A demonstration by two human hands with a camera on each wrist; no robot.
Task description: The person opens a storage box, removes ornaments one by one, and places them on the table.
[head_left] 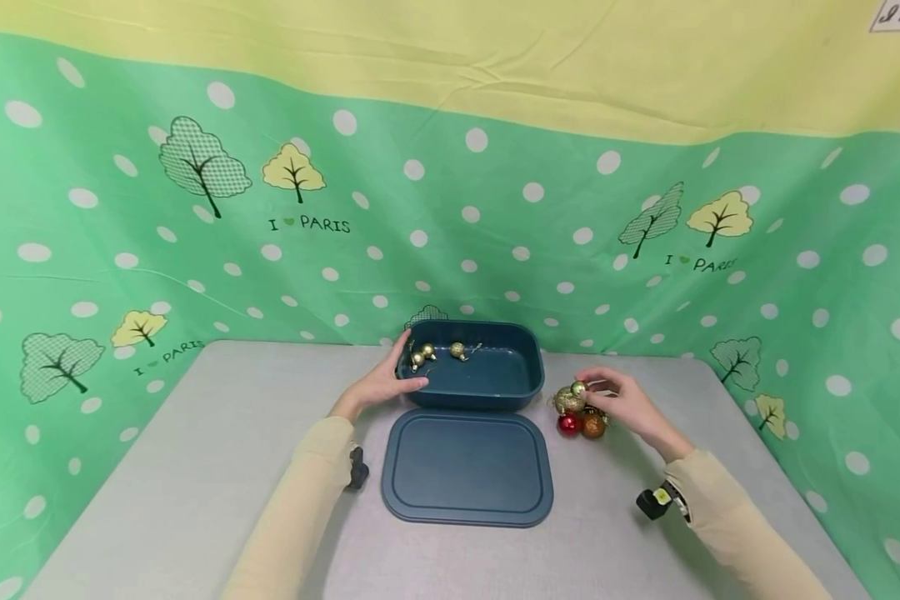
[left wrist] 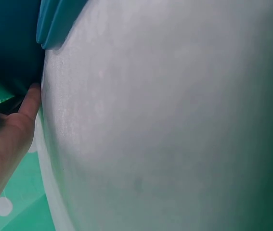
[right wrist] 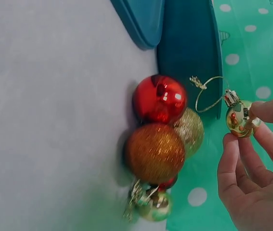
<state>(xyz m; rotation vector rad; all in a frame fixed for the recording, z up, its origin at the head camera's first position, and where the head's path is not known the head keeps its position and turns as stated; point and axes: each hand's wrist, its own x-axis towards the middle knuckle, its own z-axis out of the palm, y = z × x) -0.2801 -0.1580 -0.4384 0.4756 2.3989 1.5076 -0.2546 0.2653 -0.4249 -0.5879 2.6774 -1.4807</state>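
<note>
My right hand [head_left: 621, 403] pinches a small shiny gold Christmas ball [right wrist: 238, 119] by thumb and fingertips, its string loop hanging free. Below that hand lies a cluster of balls: a red one [right wrist: 160, 99], an orange-brown one [right wrist: 155, 153], a glittery gold one [right wrist: 190, 132] and a shiny gold one [right wrist: 154, 207]. My left hand [head_left: 378, 382] grips the near left corner of a dark blue box [head_left: 487, 398], thumb along its front, fingers at its left side. Several small gold balls [head_left: 457, 351] lie inside, toward the left.
A flat blue lid [head_left: 467, 468] lies on the grey table [head_left: 195, 467] just in front of the box. Behind the table hangs a green and yellow curtain [head_left: 435, 208] with printed trees, also rising at both sides.
</note>
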